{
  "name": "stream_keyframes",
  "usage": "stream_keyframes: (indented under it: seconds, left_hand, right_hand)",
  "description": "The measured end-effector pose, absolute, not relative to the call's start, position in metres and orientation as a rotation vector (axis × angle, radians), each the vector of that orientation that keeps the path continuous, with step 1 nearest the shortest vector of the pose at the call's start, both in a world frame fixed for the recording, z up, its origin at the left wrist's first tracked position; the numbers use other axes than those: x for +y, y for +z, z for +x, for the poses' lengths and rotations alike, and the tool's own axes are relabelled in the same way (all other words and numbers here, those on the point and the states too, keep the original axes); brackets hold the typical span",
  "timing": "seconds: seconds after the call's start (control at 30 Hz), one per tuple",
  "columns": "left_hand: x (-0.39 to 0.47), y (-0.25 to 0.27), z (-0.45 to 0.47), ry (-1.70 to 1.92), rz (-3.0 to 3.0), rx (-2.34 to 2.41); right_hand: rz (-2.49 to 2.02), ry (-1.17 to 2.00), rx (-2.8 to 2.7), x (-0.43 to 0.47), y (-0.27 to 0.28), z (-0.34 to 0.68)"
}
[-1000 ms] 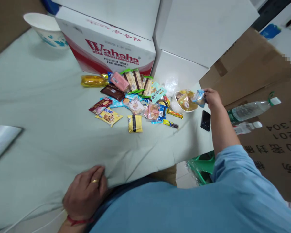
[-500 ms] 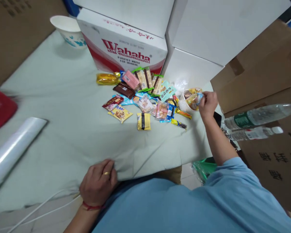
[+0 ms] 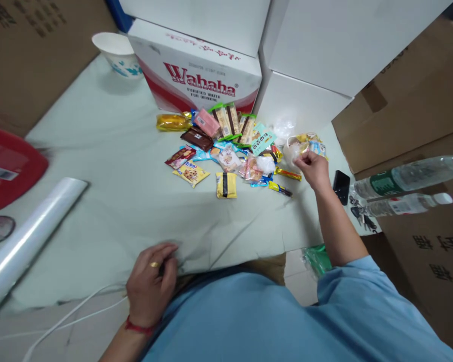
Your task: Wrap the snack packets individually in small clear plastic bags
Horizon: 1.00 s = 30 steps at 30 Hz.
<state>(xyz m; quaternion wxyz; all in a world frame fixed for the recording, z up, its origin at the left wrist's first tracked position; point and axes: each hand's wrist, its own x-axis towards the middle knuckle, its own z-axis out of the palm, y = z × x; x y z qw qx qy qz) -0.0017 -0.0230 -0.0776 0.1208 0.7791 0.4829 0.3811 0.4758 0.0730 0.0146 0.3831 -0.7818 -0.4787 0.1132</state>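
My right hand (image 3: 314, 170) is closed in a pinch at the near side of a small white bowl (image 3: 288, 151). What lies between its fingertips is too small and blurred to make out; clear plastic shows beside them. Wrapped snacks (image 3: 317, 147) lie just beyond the hand, to the right of the bowl. A pile of packaged snacks spreads to the left, with a yellow packet (image 3: 226, 185) nearest me and a crumpled whitish plastic piece (image 3: 266, 164) on top. At the table's front edge rests my left hand (image 3: 151, 281), empty, fingers loosely bent and thumb apart.
Behind the snacks stand a Wahaha carton (image 3: 207, 80) and white boxes (image 3: 305, 100). A paper bowl (image 3: 119, 55) is at the back left. A plastic film roll (image 3: 33, 241) and a red object (image 3: 11, 171) lie left. Phone (image 3: 342, 186), keys (image 3: 362, 218) and bottles (image 3: 407, 176) are right.
My right hand has moved left and nearer me, away from the wrapped snack it touched. Crumpled plastic now lies on the pile. My left hand's fingers have loosened. The view has shifted slightly.
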Motion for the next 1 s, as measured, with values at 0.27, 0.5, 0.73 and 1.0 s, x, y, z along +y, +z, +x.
stream_keyframes:
  seconds: [0.27,0.5,0.73,1.0]
  left_hand:
    - [-0.018,-0.031,0.052,1.106,1.958,1.148]
    - [0.000,-0.043,0.104,0.799,1.331,1.091]
    - [0.004,-0.057,0.089,0.802,0.878,1.127]
    - [-0.005,-0.046,0.083,0.826,0.761,1.020]
  right_hand:
    - [-1.464,1.106,-0.824,-0.010,0.005,0.370]
    - [-1.480,1.408,-0.851,-0.054,-0.035,0.274]
    - [-1.499,1.447,-0.772,-0.048,-0.034,0.297]
    - [-1.402,1.439,-0.682,-0.039,-0.034,0.294]
